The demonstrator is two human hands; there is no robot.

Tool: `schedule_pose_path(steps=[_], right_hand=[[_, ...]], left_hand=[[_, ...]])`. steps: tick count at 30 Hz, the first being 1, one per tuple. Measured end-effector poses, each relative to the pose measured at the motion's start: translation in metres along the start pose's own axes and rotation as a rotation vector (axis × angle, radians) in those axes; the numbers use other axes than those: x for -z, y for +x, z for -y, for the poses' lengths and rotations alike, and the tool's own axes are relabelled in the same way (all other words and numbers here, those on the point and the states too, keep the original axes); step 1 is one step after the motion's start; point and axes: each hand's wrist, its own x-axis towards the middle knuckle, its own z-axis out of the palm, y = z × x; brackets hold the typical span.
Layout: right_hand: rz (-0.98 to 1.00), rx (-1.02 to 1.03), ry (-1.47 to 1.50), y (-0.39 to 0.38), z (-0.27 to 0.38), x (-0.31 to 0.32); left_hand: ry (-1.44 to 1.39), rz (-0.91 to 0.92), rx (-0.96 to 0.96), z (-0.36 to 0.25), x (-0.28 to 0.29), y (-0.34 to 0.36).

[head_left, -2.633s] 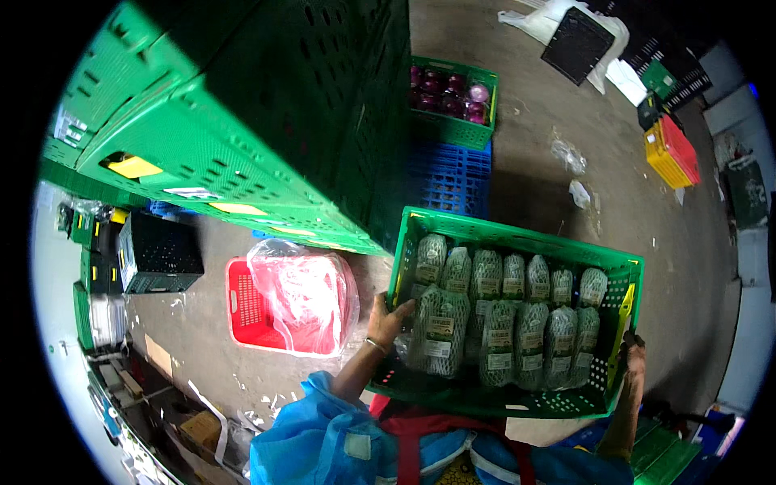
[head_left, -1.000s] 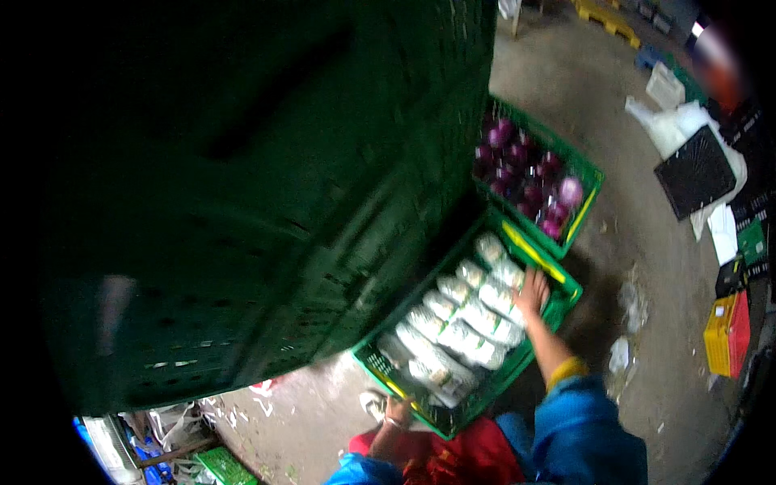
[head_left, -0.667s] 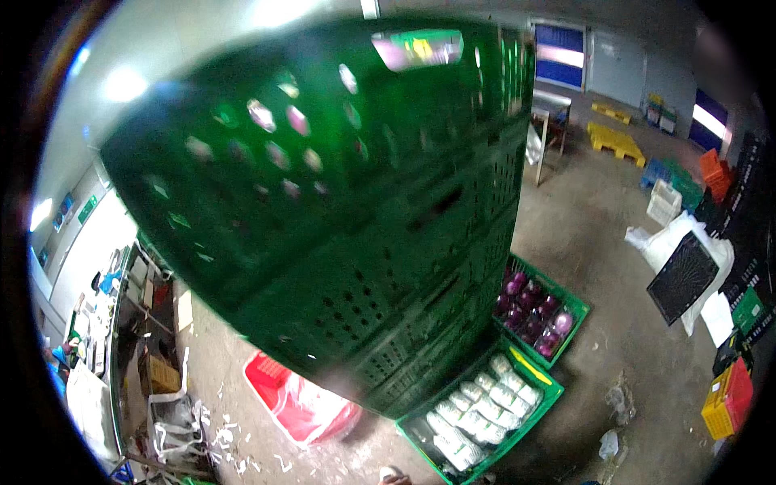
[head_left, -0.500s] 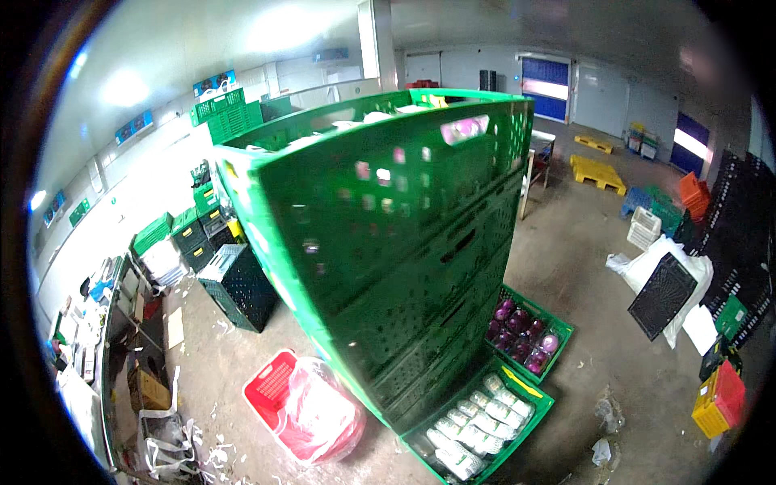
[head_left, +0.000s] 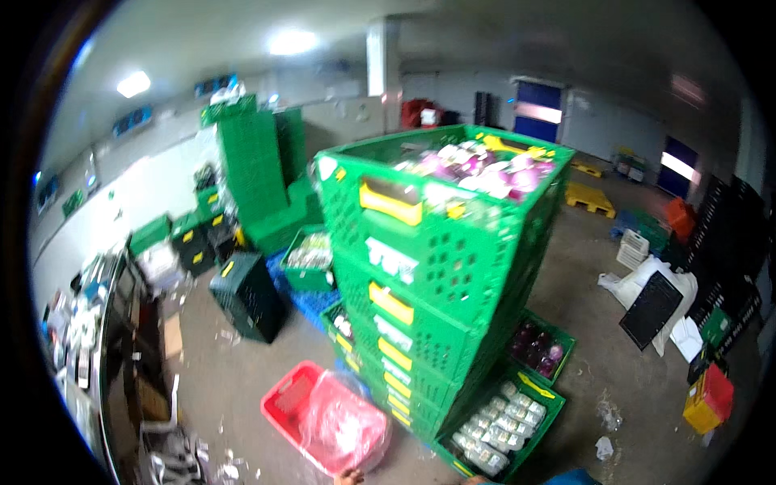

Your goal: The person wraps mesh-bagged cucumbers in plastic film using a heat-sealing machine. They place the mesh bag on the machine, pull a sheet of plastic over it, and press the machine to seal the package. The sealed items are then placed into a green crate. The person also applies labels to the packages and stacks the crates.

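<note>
My left hand (head_left: pixel 349 477) shows at the bottom edge below a red basket (head_left: pixel 282 398) lined with a plastic bag (head_left: pixel 345 427); its fingers look apart, with nothing visible in them. My right hand (head_left: pixel 473 480) is mostly cut off by the same edge, just below a low green crate (head_left: pixel 546 396) of netted packs (head_left: pixel 505 426). This crate sits against a tall stack of green crates (head_left: pixel 408 299), whose top holds purple and white produce (head_left: pixel 517 176). Behind the low crate is another crate of purple produce (head_left: pixel 537 347).
A dark crate (head_left: pixel 246 299) stands left of the stack, beside a blue pallet (head_left: pixel 303 295). A cluttered workbench (head_left: pixel 101 331) runs along the left. On the right are yellow pallets (head_left: pixel 588 196), a black panel (head_left: pixel 647 311), a yellow-and-red crate (head_left: pixel 707 400) and dark crate stacks (head_left: pixel 711 226).
The crate of netted packs, held in both hands earlier, now sits low against the stack, released. My view has risen, showing the stack's top, and my hands have dropped to the frame's edge.
</note>
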Motion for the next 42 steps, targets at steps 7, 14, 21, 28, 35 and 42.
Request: schedule_pose_path(steps=[7,14,21,28,35,42], right_hand=[[0.294,-0.201,-0.072,0.128,0.004,0.002],[-0.112,-0.104,-0.297,0.150,0.148,-0.102],[0.113,-0.084,-0.187,0.283,0.110,-0.298],[0.350,0.460,-0.542,0.148,0.324,-0.537],[-0.060,0.012,0.079,0.290,0.328,-0.538],[-0.305,0.047,-0.561,0.410,0.434,-0.554]], left_hand=[[-0.058,-0.252,-0.051,0.018,0.052,-0.081],[-0.298,-0.510,0.103,0.051,0.149,-0.136],[-0.225,-0.392,0.136,0.006,0.308,-0.095],[-0.142,-0.500,-0.164,-0.140,0.527,-0.014],[-0.111,-0.258,-0.246,-0.270,0.571,0.162],[0.266,-0.059,0.033,-0.300,0.642,0.215]])
